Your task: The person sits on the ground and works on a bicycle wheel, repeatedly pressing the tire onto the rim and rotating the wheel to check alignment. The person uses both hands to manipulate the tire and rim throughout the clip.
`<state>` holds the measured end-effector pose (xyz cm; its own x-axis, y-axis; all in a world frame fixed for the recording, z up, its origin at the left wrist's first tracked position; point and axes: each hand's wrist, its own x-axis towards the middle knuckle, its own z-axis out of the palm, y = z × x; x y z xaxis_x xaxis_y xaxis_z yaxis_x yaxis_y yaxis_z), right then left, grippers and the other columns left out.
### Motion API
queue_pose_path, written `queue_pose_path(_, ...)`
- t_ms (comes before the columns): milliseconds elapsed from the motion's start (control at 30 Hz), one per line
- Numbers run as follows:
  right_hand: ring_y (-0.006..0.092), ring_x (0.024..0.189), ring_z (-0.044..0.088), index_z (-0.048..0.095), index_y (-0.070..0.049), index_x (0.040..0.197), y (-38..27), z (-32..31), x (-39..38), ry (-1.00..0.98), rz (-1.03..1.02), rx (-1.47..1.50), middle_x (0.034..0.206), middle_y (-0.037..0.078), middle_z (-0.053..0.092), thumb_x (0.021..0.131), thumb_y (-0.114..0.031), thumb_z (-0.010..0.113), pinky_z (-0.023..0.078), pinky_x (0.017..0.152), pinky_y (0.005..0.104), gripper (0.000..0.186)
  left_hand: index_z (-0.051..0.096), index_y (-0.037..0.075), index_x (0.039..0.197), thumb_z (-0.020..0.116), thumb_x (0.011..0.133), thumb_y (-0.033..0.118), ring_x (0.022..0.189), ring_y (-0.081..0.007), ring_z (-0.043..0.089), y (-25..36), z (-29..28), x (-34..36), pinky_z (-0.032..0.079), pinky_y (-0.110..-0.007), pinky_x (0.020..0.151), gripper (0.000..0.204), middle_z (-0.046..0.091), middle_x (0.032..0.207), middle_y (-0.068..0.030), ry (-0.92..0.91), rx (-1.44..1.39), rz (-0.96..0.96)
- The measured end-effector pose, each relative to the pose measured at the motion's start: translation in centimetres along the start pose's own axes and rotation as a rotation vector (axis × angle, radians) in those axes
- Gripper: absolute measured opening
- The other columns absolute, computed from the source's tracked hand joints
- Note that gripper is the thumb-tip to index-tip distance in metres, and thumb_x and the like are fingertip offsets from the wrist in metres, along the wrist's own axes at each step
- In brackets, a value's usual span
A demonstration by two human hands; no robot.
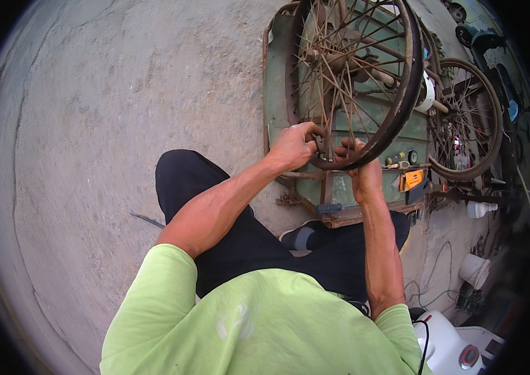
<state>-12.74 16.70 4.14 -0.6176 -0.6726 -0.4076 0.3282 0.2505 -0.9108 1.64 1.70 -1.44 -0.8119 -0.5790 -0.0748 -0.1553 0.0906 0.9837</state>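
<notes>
A rusty spoked wheel (pixel 396 114) with a dark tyre leans over a worn green metal cart bed (pixel 275 75). My left hand (pixel 293 145) is at the lower left of its rim, fingers bent and pinched on the rim or a small part there; exactly what is hidden. My right hand (pixel 363 167) reaches up behind the lower rim, fingers curled among the spokes, partly covered by the tyre. Below the wheel lie a blue-handled tool (pixel 329 207), an orange packet (pixel 412 180) and a small round yellow-and-black item (pixel 410 156).
A second spoked wheel (pixel 489 134) stands at the right. White buckets (pixel 473 270) and a loose cable sit on the concrete floor (pixel 102 112) lower right. A white plastic object (pixel 440 340) with a red-ringed part is beside my right side. My bent legs are below the cart.
</notes>
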Motion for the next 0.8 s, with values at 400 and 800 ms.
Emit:
queue_pose_path(400,0.0222,0.095,0.070,0.062,0.003,0.125,0.2,0.3,-0.4,-0.008,-0.036,0.062,0.106,0.015,0.071,0.105,-0.036,0.060,0.057,0.087,0.0338,0.044,0.070,0.001,0.117,0.058,0.087,0.006,0.090,-0.0363,0.072,0.2,1.6,-0.2,0.056,-0.044,0.082,0.032,0.073,0.094,-0.0228,0.077,0.117,0.075)
queue_pose_path(800,0.0199,0.095,0.071,0.063,-0.001,0.126,0.7,-0.2,0.1,-0.030,-0.050,0.022,0.108,0.011,0.072,0.106,-0.041,0.056,0.055,0.086,0.0305,0.045,0.068,0.001,0.117,0.056,0.089,0.006,0.095,-0.0409,0.071,-0.7,3.2,-0.7,0.055,-0.047,0.085,0.031,0.071,0.101,-0.0258,0.234,0.083,0.136)
